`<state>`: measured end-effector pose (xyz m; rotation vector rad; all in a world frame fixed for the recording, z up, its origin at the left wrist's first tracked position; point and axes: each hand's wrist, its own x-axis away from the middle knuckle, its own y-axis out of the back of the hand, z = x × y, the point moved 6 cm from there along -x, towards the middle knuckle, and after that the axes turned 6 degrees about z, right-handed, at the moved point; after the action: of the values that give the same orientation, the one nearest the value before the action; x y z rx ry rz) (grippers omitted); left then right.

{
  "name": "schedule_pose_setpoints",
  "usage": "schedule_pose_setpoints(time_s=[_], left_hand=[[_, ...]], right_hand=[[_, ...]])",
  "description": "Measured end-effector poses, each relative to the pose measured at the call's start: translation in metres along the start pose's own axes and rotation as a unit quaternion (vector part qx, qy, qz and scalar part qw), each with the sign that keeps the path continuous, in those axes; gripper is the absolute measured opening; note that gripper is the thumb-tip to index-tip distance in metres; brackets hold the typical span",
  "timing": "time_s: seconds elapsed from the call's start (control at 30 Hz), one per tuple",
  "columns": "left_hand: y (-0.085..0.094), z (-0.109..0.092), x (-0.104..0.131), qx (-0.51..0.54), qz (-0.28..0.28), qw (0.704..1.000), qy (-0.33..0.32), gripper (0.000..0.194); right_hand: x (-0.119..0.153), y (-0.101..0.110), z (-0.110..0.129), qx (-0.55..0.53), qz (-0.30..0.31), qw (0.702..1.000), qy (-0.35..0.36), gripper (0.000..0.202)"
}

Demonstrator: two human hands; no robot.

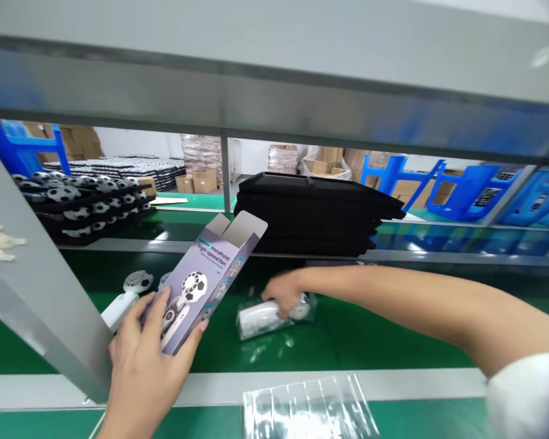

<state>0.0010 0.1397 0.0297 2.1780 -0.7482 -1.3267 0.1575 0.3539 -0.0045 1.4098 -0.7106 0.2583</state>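
Holding a purple handheld-fan box (204,286) in the left hand (144,366), fingers wrapped and pinching its lower end; open flaps point up and away from the grip, long axis tilted up-right. Right hand (283,296) reaches across and closes down on a bagged white fan (268,317) lying on the green counter (370,335); fingers curl over the bag's far end, though how firm the hold is cannot be told. Bagged fan lies just right of the box's lower end, long axis roughly left-right, near end toward the box. Right hand is on it; left hand sits near but apart. Open green surface right of and behind the bag. Left of the box grip: a slanted grey frame post (41,286) close by, plus loose unbagged fans (132,292) beside it. Nearer than the grips: a stack of clear plastic bags (308,405) at the counter's near edge. Black trays (311,213) stacked beyond the right hand.
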Motion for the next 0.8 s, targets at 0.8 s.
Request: schedule_pose_setpoints(time_s=[0.8], left_hand=[[-0.080, -0.104, 0.003, -0.057, 0.247, 0.888, -0.384, 0.058]], right_hand=[[0.164, -0.079, -0.013, 0.027, -0.225, 0.962, -0.155, 0.036]])
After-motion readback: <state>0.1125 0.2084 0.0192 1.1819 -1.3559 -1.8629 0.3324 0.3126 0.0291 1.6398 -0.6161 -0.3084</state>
